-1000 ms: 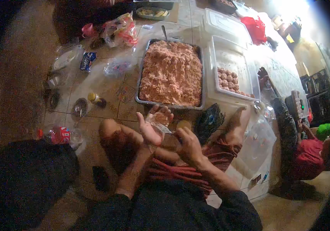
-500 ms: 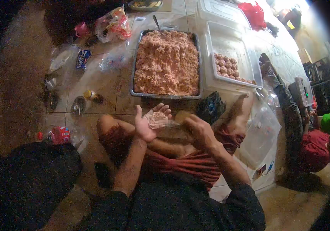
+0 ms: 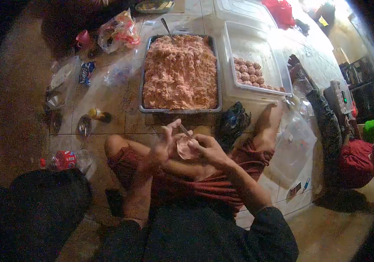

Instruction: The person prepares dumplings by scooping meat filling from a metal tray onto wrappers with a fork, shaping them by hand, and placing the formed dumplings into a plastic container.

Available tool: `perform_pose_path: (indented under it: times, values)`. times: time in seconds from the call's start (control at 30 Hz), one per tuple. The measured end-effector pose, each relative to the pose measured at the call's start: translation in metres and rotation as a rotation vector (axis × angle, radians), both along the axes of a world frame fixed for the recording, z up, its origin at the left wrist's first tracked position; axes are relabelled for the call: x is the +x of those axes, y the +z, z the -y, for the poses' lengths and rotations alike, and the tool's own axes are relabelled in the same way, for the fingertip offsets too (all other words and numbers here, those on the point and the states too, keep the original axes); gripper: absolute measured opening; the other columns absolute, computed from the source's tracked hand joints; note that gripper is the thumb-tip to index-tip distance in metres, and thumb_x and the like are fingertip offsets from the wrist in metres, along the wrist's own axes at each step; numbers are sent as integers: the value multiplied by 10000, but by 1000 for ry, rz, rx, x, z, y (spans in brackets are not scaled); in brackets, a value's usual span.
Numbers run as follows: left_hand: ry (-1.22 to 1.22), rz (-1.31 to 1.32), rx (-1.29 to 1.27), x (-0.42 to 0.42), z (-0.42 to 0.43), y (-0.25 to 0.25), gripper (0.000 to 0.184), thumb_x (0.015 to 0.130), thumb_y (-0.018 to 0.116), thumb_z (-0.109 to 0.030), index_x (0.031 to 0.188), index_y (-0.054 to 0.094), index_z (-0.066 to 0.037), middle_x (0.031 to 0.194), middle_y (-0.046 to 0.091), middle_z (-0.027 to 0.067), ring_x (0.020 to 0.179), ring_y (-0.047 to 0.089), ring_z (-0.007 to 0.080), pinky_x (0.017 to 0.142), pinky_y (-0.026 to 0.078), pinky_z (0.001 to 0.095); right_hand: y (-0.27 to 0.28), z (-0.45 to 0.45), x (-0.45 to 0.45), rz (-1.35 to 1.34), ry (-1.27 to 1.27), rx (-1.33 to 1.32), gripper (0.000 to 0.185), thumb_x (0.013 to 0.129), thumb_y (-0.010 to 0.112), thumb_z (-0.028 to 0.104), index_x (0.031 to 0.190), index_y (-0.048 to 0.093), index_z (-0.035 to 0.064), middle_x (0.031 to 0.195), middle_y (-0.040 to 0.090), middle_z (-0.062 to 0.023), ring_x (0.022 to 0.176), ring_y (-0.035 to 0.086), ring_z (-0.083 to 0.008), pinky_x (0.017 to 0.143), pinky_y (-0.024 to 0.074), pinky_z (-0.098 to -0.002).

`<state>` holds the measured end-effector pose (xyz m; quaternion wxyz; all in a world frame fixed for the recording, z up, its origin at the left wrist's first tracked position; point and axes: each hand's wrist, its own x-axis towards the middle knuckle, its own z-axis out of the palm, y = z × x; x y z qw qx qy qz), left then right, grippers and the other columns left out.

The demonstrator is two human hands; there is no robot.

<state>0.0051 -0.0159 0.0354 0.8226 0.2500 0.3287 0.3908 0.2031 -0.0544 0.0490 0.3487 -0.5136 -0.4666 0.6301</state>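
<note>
My left hand (image 3: 166, 139) is turned on its side with its fingers stretched out, holding a flattened pink portion of meat mixture (image 3: 187, 148) against its palm. My right hand (image 3: 211, 150) is closed round a thin utensil (image 3: 186, 130), which lies across the left fingers just above the meat; I cannot make out its kind. Beyond both hands, a dark rectangular tray (image 3: 141, 89) is full of minced meat mixture (image 3: 180, 74), with a spoon handle (image 3: 166, 27) standing at its far edge. Rows of meatballs (image 3: 249, 72) sit in a clear plastic box (image 3: 259, 39) to the right.
A black plastic bag (image 3: 235, 122) lies near my right knee. A clear lid (image 3: 292, 150) rests farther right. On the left are a bottle (image 3: 67, 160), a yellow-capped jar (image 3: 99, 115), a glass dish (image 3: 84, 125) and a blue packet (image 3: 87, 72). Another person (image 3: 357, 159) is at far right.
My left hand has tipped from palm-up to sideways. My right hand has come in from the right, bringing the utensil against the left hand. The view has shifted slightly.
</note>
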Motion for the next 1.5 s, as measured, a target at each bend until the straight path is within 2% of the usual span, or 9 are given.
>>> perform_pose_path:
  times: [0.1, 0.3, 0.63, 0.77, 0.9, 1.23, 1.3, 1.37, 1.5]
  values:
    - [-343, -15, -249, -20, -26, 50, 552, 1049, 541, -307, 1492, 362, -32, 1264, 648, 205, 1113, 668, 308, 1015, 531, 437, 14, -3, -6, -189, 36, 24, 301, 984, 686, 248, 1134, 651, -11, 1006, 665, -7, 910, 588, -81, 793, 501, -263]
    - [-210, -443, 949, -10, -5, -26, 389, 861, 747, -119, 1214, 660, 16, 1157, 719, 106, 986, 690, 148, 898, 548, 308, 39, -15, -2, 357, -87, 525, 231, 965, 685, 146, 1129, 639, -11, 935, 658, -25, 884, 604, -100, 806, 516, -293]
    - [131, -211, 439, 1, -21, -35, 278, 836, 802, -126, 1047, 651, -26, 1090, 712, 83, 950, 694, 174, 828, 580, 350, -39, 24, -2, -173, -192, -7, 210, 1007, 618, 132, 1183, 680, 34, 1115, 722, -36, 1000, 622, -94, 856, 514, -277]
    - [40, -672, 985, 9, -27, -45, 278, 820, 814, -126, 998, 614, -50, 960, 627, 53, 874, 619, 187, 806, 544, 364, -11, -3, 6, 454, -96, 815, 197, 1021, 590, 118, 1162, 680, 14, 860, 608, 6, 772, 562, -118, 654, 481, -318]
    - [91, -963, 877, -3, -38, -46, 277, 789, 849, -133, 890, 605, -51, 915, 630, 56, 846, 625, 164, 754, 532, 333, 3, -7, 21, 596, -33, 717, 221, 1024, 584, 130, 1191, 674, 16, 877, 613, -14, 800, 580, -150, 699, 501, -347]
    - [219, -453, 688, -2, -24, 18, 295, 778, 873, -165, 899, 627, -55, 841, 665, 33, 748, 638, 114, 661, 536, 298, -34, 31, -5, -150, -126, 95, 217, 1026, 600, 145, 1165, 672, -5, 973, 665, -26, 868, 598, -119, 761, 506, -304]
    - [80, -160, 14, -8, -36, -35, 342, 771, 884, -207, 921, 620, -50, 802, 645, 40, 753, 638, 122, 672, 531, 307, -30, 29, -10, 109, -123, 347, 189, 935, 641, 26, 1120, 666, -3, 953, 675, -67, 897, 646, -173, 793, 520, -315]
    - [-116, -670, 918, -6, -28, -5, 417, 747, 906, -260, 958, 615, -48, 799, 638, 59, 750, 639, 136, 677, 525, 321, -8, 21, -5, 292, -82, 469, 204, 914, 642, 0, 1116, 668, 4, 949, 664, -87, 899, 650, -197, 789, 520, -325]
    - [200, -869, 886, 2, -22, 12, 531, 679, 950, -350, 967, 609, -61, 821, 644, 68, 742, 621, 147, 685, 513, 321, -7, 17, 7, 417, -164, 562, 179, 929, 627, -1, 1102, 670, 13, 911, 653, -94, 900, 641, -180, 771, 509, -333]
